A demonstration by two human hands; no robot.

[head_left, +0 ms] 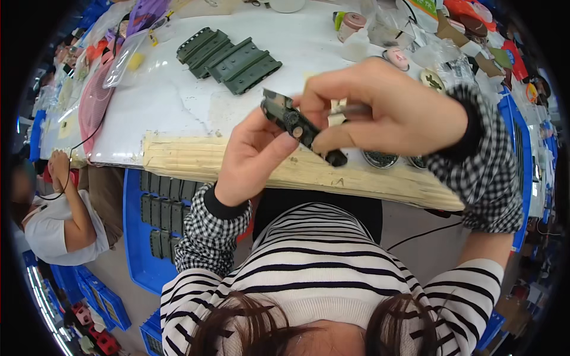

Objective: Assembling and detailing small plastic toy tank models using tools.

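Note:
My left hand (246, 157) is closed round a small dark green toy vehicle (290, 121) with round wheel-like parts on its side, held tilted above the table's near edge. My right hand (389, 110) is bent over the vehicle's other end, fingertips touching or almost touching it. Between its fingers lies a slim greyish tool (355, 110), blurred, so its kind cannot be made out. Beneath this hand, round containers (380, 158) of small dark parts show in part. Beyond my left hand, ridged green plastic pieces (244, 66) lie on the white table.
Worn yellowish tape or padding (184, 155) covers the table's front edge. A blue crate (132, 237) with rows of green pieces stands below left. A pink mesh basket (95, 115) is at far left, near another person (65, 219). Bags and jars crowd the back right.

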